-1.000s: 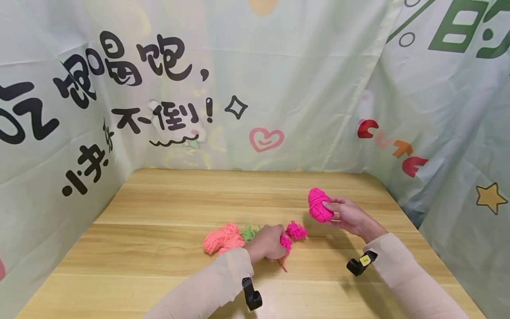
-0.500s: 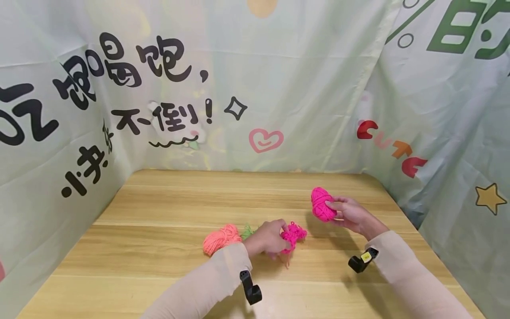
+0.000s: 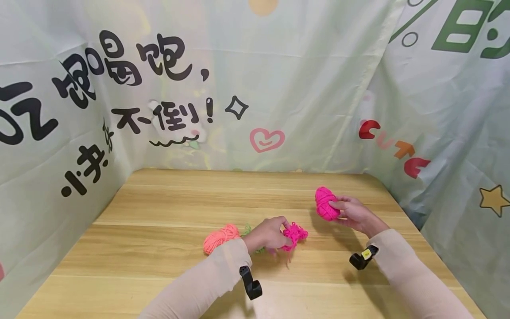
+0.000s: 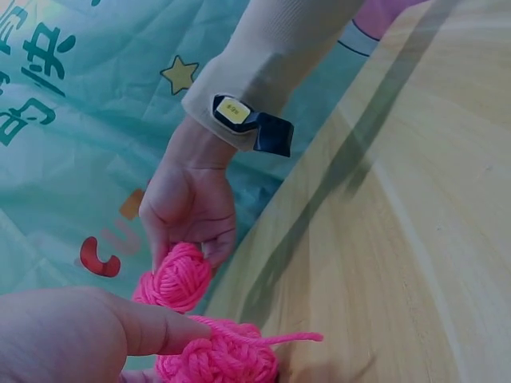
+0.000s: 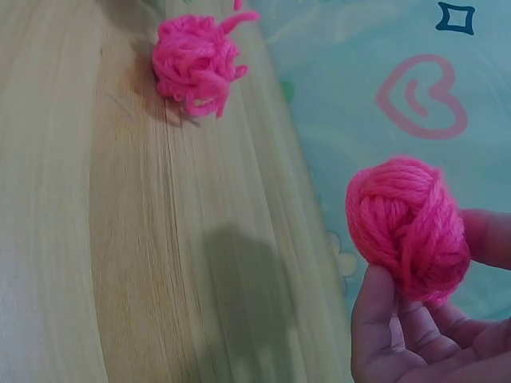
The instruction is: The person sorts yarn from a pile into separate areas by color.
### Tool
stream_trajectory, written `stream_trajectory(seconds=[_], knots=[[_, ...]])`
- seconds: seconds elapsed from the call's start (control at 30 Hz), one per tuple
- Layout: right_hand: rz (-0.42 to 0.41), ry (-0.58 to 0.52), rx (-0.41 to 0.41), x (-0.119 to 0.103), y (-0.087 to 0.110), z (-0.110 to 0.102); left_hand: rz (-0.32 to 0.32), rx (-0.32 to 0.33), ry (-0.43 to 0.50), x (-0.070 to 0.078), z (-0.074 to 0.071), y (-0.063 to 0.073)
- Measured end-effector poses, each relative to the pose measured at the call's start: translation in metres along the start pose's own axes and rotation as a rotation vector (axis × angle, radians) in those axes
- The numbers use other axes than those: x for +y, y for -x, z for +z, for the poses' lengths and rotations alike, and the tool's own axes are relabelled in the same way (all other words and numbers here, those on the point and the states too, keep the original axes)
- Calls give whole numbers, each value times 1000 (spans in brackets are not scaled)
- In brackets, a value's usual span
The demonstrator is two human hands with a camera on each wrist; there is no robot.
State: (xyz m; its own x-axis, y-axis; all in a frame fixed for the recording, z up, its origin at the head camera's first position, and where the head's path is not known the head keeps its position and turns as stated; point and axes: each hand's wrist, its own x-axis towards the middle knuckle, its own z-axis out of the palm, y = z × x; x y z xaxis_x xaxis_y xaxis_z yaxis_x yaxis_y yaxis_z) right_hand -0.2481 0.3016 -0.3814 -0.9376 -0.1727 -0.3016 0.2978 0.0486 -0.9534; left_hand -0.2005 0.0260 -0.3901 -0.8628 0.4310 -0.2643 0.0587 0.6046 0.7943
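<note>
In the head view my right hand holds an oval ball of bright pink yarn above the table, pinched between thumb and fingers. The wound strands show in the right wrist view, where the ball sits at the fingertips. To its left, my left hand grips a looser pink yarn tangle low over the tabletop; the thumb lies against this tangle in the left wrist view. A loose end sticks out of it. Part of the left fingers is hidden.
A coral yarn skein lies left of my left hand, and green yarn shows partly behind that hand. Printed cloth walls the wooden table at the back and sides.
My right hand has shifted slightly right with the pink yarn ball. My left fingers have loosened from a fist, and more of the pink tangle shows beside them.
</note>
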Motion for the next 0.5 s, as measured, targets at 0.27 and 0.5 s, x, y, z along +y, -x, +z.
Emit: stream_trajectory(seconds=[0.27,0.5], knots=[[1,13,6,0,-1,-8,7,-8,2,3,-1,-3],[5,26,17,1,-3,-15,12,-24,2,8,-1,-7]])
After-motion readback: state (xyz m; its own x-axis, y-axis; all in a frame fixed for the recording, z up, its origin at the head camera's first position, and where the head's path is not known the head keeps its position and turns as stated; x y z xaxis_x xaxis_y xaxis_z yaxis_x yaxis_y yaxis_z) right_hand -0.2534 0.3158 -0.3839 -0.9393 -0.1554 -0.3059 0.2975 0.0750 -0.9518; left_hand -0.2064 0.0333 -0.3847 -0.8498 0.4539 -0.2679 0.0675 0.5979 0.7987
